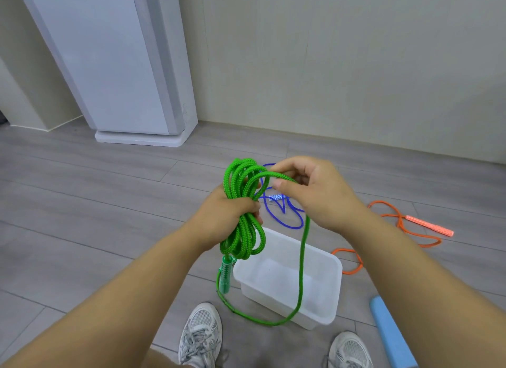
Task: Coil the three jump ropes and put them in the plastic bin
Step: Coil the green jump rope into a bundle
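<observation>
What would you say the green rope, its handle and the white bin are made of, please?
The green rope looks like braided synthetic fibre, matte, with a visible woven pattern. Its handle seems translucent green plastic, ribbed and glossy. The bin looks like milky, semi-translucent plastic with smooth walls.

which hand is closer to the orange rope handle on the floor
Right. The right hand, pinching the green rope, is above the floor, left of the orange handle. The left hand, holding the rope's coil, is even farther left.

white cabinet (109, 66), grey plank floor (82, 203), light blue block (391, 334)
</observation>
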The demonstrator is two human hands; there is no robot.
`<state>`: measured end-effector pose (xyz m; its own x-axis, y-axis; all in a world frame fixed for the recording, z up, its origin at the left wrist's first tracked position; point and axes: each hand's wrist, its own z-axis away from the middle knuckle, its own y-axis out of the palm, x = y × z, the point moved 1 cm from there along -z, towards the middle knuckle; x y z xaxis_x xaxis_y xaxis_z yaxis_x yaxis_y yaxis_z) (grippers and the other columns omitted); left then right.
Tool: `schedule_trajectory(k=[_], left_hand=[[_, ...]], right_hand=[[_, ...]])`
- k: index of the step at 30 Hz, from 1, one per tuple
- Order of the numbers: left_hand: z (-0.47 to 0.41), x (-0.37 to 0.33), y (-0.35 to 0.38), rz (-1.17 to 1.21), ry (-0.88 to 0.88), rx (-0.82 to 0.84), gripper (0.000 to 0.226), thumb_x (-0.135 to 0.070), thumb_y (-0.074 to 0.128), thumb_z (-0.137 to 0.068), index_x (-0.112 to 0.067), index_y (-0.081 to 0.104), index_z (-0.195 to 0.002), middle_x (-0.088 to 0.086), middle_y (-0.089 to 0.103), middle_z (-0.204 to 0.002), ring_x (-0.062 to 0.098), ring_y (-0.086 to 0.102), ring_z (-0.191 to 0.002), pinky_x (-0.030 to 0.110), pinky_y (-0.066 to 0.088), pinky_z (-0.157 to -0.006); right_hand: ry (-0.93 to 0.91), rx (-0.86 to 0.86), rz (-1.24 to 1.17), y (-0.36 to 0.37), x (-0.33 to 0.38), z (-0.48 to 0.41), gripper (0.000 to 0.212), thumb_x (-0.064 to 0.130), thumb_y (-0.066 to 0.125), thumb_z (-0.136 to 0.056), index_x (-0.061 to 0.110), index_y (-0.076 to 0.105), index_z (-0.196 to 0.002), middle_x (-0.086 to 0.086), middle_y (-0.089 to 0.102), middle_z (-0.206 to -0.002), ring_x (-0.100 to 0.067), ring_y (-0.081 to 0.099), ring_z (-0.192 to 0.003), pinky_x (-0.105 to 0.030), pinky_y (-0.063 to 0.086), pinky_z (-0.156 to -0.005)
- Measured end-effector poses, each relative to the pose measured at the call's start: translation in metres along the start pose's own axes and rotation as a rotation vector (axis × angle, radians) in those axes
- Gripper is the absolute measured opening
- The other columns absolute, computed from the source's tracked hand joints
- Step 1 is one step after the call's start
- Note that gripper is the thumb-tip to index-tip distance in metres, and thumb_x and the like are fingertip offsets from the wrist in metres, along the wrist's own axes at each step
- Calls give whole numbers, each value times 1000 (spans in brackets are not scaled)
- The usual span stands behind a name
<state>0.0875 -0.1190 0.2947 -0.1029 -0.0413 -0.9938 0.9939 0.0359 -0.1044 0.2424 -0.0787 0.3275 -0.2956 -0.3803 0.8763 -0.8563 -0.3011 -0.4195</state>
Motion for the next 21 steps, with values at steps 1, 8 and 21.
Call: schedule_trajectory(k=[1, 8, 21], left_hand=[[0, 1, -3, 2, -1, -15, 12, 7, 53, -85, 3, 60, -77, 6, 61, -53, 17, 58, -51, 20, 48, -50], [-7, 5, -24, 269, 28, -152, 9, -2, 55, -90, -1, 55, -81, 2, 51, -55, 17, 56, -52, 29, 46, -59], [-6, 4, -10, 256, 36, -150, 11, -11, 63, -86, -1, 61, -87, -1, 59, -53, 18, 62, -57, 31, 50, -57]], right_hand=[[9, 1, 34, -3, -5, 2, 20, 8, 64, -84, 28, 63, -87, 8, 61, -77, -5, 55, -66, -20, 46, -67], [104, -20, 196, -31, -30, 20, 17, 9, 64, -84, 25, 60, -80, 4, 61, -69, -8, 57, -58, -22, 49, -65], [7, -186, 108, -2, -26, 22, 14, 16, 63, -86, 26, 61, -76, -1, 64, -67, -20, 59, -69, -31, 48, -65]])
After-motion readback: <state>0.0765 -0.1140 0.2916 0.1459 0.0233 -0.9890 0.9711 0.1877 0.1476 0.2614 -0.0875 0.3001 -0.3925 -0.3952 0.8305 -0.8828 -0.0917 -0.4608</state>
